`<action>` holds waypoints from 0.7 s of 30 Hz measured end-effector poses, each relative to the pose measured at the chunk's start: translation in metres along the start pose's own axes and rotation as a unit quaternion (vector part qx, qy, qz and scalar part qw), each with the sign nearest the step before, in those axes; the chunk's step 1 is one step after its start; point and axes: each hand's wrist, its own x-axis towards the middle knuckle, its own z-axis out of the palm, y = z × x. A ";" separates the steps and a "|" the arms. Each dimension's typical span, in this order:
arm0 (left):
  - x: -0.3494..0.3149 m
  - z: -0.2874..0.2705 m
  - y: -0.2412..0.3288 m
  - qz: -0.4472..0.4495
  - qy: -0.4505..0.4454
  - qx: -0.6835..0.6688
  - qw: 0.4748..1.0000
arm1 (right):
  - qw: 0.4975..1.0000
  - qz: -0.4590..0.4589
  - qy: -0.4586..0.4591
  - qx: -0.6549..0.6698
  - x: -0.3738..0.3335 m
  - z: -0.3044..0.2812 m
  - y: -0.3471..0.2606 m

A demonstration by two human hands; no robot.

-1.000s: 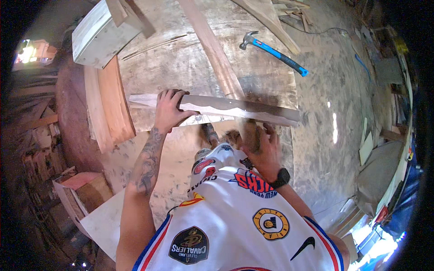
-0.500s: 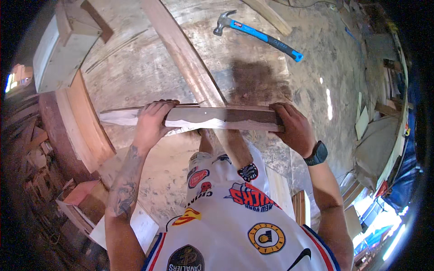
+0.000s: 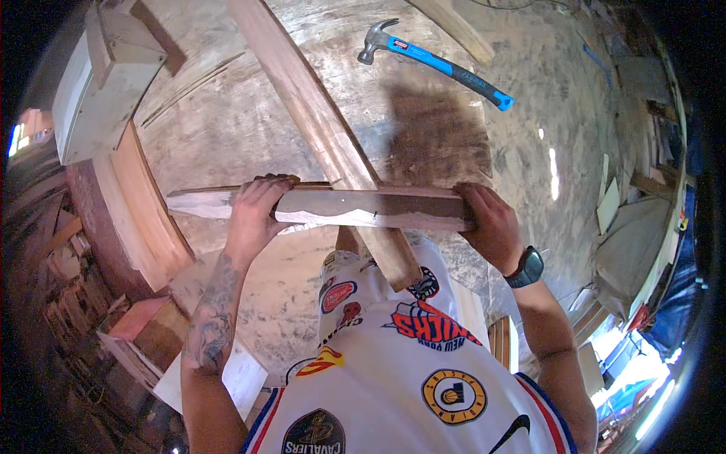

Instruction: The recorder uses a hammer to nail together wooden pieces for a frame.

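A wooden board (image 3: 325,208) runs left to right in front of me, with a pale, irregular patch along part of its brown face. My left hand (image 3: 255,208) is closed around it left of the middle, and its left end sticks out past that hand. At the right end, my right hand (image 3: 493,225) grips the board, fingers over the far edge. The board lies across a long wooden plank (image 3: 310,106), which slants from the far left down to my lap; whether they are fastened together I cannot tell. Beyond my right hand lies a claw hammer (image 3: 439,64) with a blue and black handle.
A pale wooden box (image 3: 113,98) stands at far left beside leaning boards (image 3: 144,204). Another wood strip (image 3: 454,30) lies at the far edge. Scrap wood (image 3: 68,295) is heaped at left, and a dark blue tarp (image 3: 665,303) hangs at right.
The board sits slightly lower in the picture and shows more of its face. Both hands keep their grip. The hammer's place shifts only slightly with the view.
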 end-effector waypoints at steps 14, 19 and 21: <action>0.000 -0.005 0.017 0.010 -0.002 -0.011 1.000 | 0.996 -0.057 0.065 -0.005 -0.010 -0.007 0.004; -0.002 -0.007 0.016 -0.002 -0.030 0.004 1.000 | 0.959 0.082 0.227 0.151 -0.052 -0.034 0.037; -0.006 -0.017 0.025 0.029 -0.005 0.052 0.998 | 0.892 0.171 0.323 0.268 -0.077 -0.011 0.085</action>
